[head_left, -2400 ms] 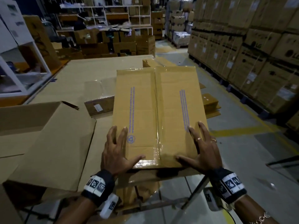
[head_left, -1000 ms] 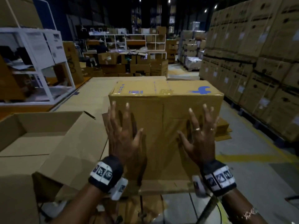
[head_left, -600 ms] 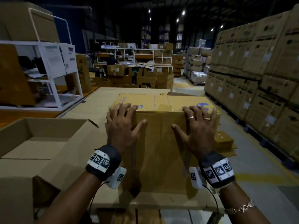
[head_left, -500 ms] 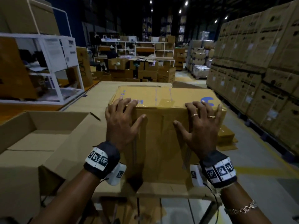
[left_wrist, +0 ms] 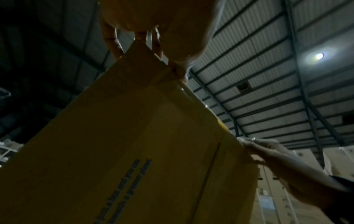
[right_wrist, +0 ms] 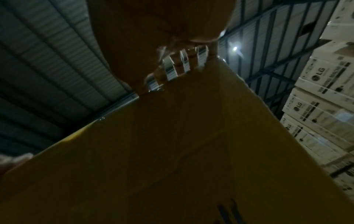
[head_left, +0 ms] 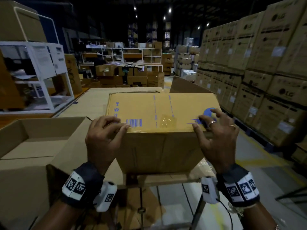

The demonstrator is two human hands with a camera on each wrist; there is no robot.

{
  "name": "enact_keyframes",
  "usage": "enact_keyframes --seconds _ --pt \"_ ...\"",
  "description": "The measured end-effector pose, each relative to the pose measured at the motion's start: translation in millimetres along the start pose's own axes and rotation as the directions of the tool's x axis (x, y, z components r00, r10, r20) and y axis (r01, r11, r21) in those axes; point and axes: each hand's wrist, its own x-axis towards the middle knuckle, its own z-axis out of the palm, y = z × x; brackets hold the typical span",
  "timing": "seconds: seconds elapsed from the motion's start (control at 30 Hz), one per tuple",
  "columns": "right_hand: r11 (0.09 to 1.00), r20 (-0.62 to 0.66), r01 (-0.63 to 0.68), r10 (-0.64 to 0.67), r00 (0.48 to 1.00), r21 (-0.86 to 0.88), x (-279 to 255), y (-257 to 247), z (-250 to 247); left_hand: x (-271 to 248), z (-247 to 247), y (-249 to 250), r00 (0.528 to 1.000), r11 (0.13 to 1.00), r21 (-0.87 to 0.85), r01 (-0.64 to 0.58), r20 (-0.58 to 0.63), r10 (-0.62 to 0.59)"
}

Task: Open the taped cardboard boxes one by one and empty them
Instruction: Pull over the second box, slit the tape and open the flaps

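Note:
A yellow-brown taped cardboard box stands upright at the table's near edge. Its top face shows a blue barcode, a blue logo and a clear tape patch. My left hand curls over the box's near top edge at the left corner, thumb lying along the edge. My right hand hooks arched fingers onto the top at the right corner, thumb on the edge. The left wrist view shows the box from below, with the left hand's fingers over its corner and my right hand further along the edge. The right wrist view shows the box under my right hand.
An open, empty cardboard box sits close on the left. The table is covered with flat cardboard. A white shelf frame stands at the left. Stacked LG cartons line the aisle on the right. More boxes are piled far behind.
The box went from lying flat to standing on end. My hands slid from flat on its near face up to its top edge, where the fingers now curl over.

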Motion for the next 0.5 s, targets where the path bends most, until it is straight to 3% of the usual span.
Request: enact_keyframes --seconds 0.1,0.23,0.37,0.5 --pt "0.997 0.111 -0.075 0.074 0.991 0.004 -4.8 0.9 -19.2 -8.0 -19.0 8.5 0.989 0.998 0.034 0.061 0.133 -0.065" --pt "0.995 0.222 -0.098 0.096 0.97 -0.004 -19.2 -3.6 -41.7 -19.9 -40.6 15.3 0.913 0.993 0.048 0.112 0.39 -0.122" --pt "0.984 0.384 -0.17 0.135 0.913 0.058 -39.1 1.5 -57.6 -34.9 -60.3 18.2 0.861 0.997 -0.002 0.076 0.504 -0.065" --pt "0.983 0.407 -0.159 0.107 0.907 0.097 -57.4 -4.2 -53.9 -50.3 -63.6 4.6 0.847 0.996 -0.059 0.064 0.531 -0.023"
